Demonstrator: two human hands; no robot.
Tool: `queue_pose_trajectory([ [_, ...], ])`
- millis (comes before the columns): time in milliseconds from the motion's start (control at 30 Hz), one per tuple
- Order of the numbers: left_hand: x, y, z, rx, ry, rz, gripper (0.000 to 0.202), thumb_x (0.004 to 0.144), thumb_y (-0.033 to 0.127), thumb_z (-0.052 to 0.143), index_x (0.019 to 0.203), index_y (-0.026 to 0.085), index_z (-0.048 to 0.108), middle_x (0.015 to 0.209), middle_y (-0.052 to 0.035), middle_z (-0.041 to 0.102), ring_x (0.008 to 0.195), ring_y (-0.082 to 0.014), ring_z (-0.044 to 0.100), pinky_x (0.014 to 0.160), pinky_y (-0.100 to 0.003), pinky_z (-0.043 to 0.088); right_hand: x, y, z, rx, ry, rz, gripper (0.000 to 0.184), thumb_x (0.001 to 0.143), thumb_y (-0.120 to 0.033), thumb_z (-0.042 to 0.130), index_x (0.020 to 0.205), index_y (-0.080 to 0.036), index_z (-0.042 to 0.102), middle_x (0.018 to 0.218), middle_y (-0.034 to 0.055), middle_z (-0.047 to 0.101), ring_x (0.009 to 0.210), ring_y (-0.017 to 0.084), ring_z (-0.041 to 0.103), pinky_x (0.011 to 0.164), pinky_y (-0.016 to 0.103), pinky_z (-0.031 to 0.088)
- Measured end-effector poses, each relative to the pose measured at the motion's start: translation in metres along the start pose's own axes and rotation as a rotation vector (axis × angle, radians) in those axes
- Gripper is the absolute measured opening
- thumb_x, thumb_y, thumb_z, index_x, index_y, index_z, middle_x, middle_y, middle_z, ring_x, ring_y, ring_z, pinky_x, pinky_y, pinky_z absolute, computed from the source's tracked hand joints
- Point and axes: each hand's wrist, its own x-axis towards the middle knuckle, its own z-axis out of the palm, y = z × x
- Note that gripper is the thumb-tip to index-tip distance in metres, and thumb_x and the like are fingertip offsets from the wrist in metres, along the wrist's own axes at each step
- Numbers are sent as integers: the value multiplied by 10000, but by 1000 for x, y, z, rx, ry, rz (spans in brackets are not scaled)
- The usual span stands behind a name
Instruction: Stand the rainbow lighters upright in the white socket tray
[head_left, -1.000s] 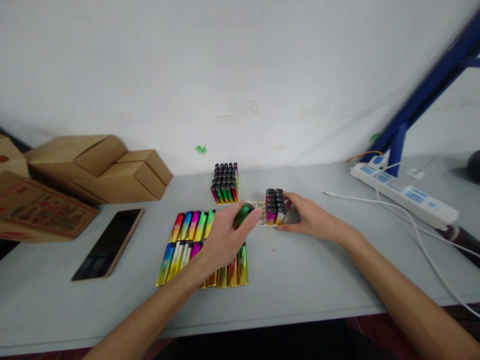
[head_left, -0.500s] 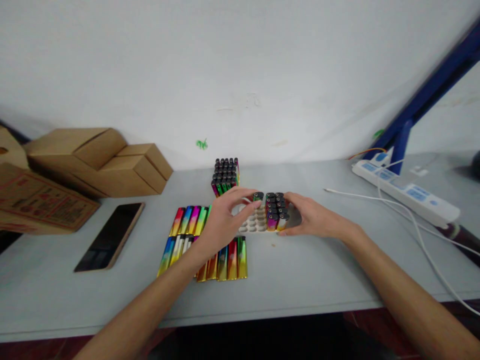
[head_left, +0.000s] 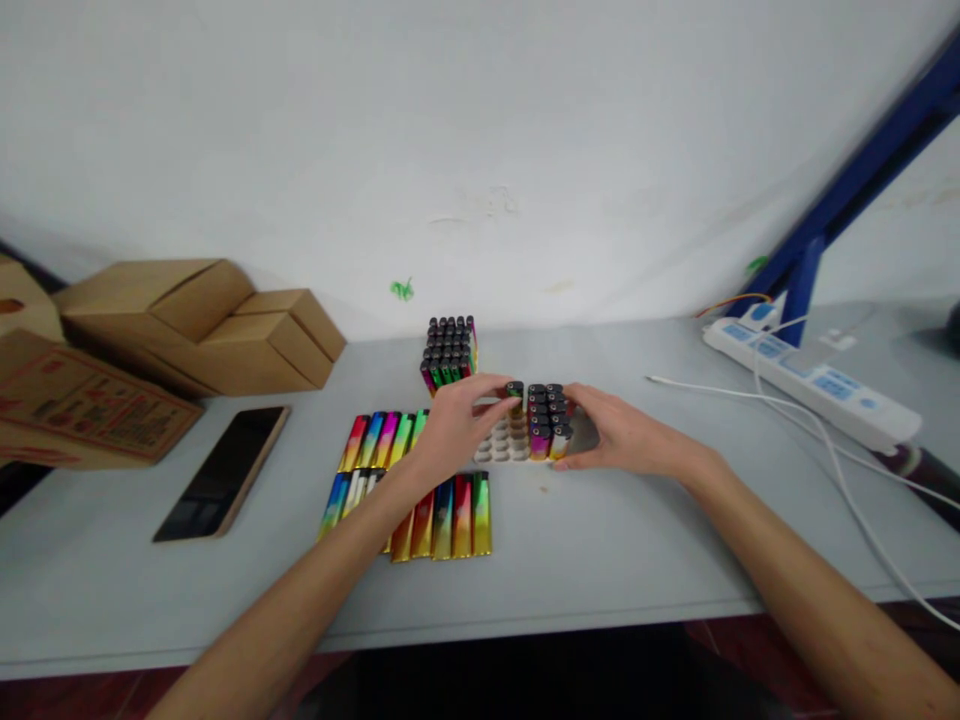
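A pale tray [head_left: 501, 442] with rows of round holes lies on the table. Its right part holds two columns of upright lighters [head_left: 540, 412] with black tops. Between thumb and fingers, my left hand [head_left: 454, 425] pinches a single black-topped lighter [head_left: 514, 390] upright over the tray, left of those columns. My right hand [head_left: 619, 430] curves around the tray's right end, fingers against the back lighters and thumb at the front corner. Two rows of shiny multicoloured lighters [head_left: 442, 520] lie flat at the left, partly hidden by my left forearm.
A block of upright lighters [head_left: 448, 345] stands behind my left hand. A phone [head_left: 223, 475] and cardboard boxes [head_left: 195, 325] are at the left. On the right lie a white power strip [head_left: 817, 385] and a white cable [head_left: 825, 440]. A wall closes off the back.
The lighter in my left hand stays over nearly the same spot in the tray, with my left fingers shifted slightly. My right hand keeps its place at the tray's right end.
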Motion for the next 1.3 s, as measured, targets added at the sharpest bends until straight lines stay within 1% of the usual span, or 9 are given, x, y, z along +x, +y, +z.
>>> queue_pose_trajectory([
  [267, 0, 1, -3, 38, -110, -22, 229, 961, 337, 637, 1072, 171, 751, 1024, -81, 793, 953, -230, 741, 864, -354, 621, 0, -2, -1, 12, -3, -8, 693, 759, -475, 858, 1307, -187, 545, 1163, 121, 661, 1014, 297, 643, 917, 454, 535],
  [533, 5, -2, -3, -19, -175, -71, 207, 962, 347, 630, 955, 184, 756, 938, -66, 802, 920, -255, 769, 898, -393, 613, 0, -1, 0, 19, 3, -17, 734, 766, -475, 849, 1349, -171, 523, 1186, 123, 665, 1031, 288, 646, 922, 430, 533],
  [667, 4, 0, -5, -36, -219, -76, 217, 964, 331, 622, 1057, 191, 760, 1038, -60, 809, 994, -248, 770, 939, -388, 607, 0, 0, 1, 0, 1, -14, 727, 775, -444, 840, 1357, -164, 507, 1225, 137, 654, 1070, 296, 638, 951, 447, 529],
  [800, 0, 9, -17, -2, -169, -83, 372, 922, 382, 691, 1236, 185, 724, 1194, -88, 779, 1100, -270, 742, 1019, -437, 574, 0, 2, 3, -18, 30, -21, 690, 782, -406, 830, 1349, -178, 510, 1190, 126, 656, 1028, 288, 643, 927, 445, 541],
  [900, -4, 19, -33, 125, -135, -75, 308, 919, 432, 694, 1098, 195, 776, 1080, -83, 804, 964, -258, 761, 942, -411, 594, 0, 4, 3, -19, 47, -22, 698, 786, -412, 822, 1366, -187, 503, 1163, 116, 654, 1000, 283, 640, 906, 441, 546],
  [967, -8, 26, -47, 200, -218, -65, 274, 931, 449, 678, 1005, 210, 791, 946, -58, 808, 821, -223, 750, 842, -357, 594, 0, 6, 3, -22, 57, -15, 707, 793, -416, 814, 1379, -177, 498, 1157, 120, 653, 992, 282, 638, 904, 442, 545],
  [1033, -13, 31, -58, 277, -352, -62, 296, 916, 496, 690, 993, 229, 791, 922, -42, 800, 804, -220, 731, 823, -350, 570, 0, 6, 3, -26, 69, -7, 715, 795, -422, 812, 1386, -170, 497, 1160, 126, 656, 995, 286, 639, 910, 446, 542],
  [1167, -27, 38, -66, 394, -575, -24, 482, 797, 617, 776, 1095, 238, 754, 1152, -63, 754, 1085, -289, 679, 1008, -399, 483, 1, 6, 3, -12, 67, 5, 717, 800, -439, 808, 1397, -185, 501, 1189, 125, 662, 995, 287, 649, 905, 440, 546],
  [1300, -40, 47, -59, 453, -677, 44, 638, 695, 690, 817, 1109, 218, 702, 1185, -89, 703, 1153, -320, 624, 1035, -409, 447, 1, 8, 3, -24, 57, 15, 737, 792, -458, 816, 1397, -178, 502, 1167, 121, 666, 986, 290, 656, 898, 436, 552],
])
